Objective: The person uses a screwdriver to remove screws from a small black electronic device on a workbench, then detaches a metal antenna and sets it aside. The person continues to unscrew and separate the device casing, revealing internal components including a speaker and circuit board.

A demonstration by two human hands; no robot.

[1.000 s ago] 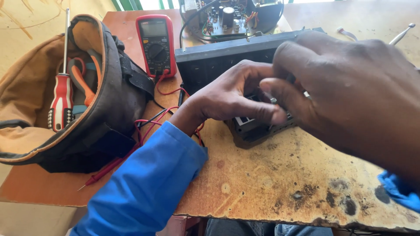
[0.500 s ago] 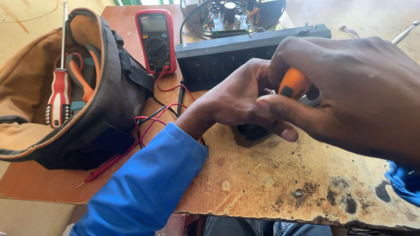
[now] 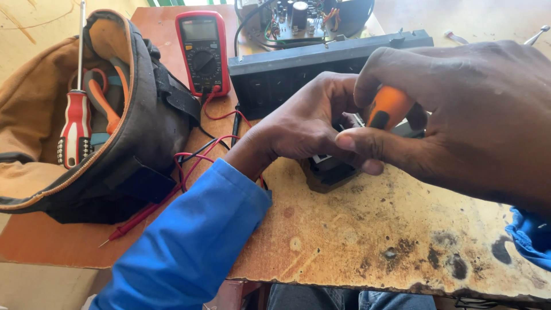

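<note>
My left hand curls around a small dark box-like part that rests on the scorched wooden table, and steadies it. Close to the camera, my right hand grips an orange-handled screwdriver whose tip points down at that part. The tip and most of the part are hidden behind my fingers. Blue sleeves cover both arms.
A brown and black tool bag lies open at the left with a red-handled screwdriver in it. A red multimeter with red and black leads lies behind. A long black casing and circuit board sit at the back.
My right hand has lifted and turned, so the orange screwdriver handle now shows between its fingers. My left hand stays on the dark part.
</note>
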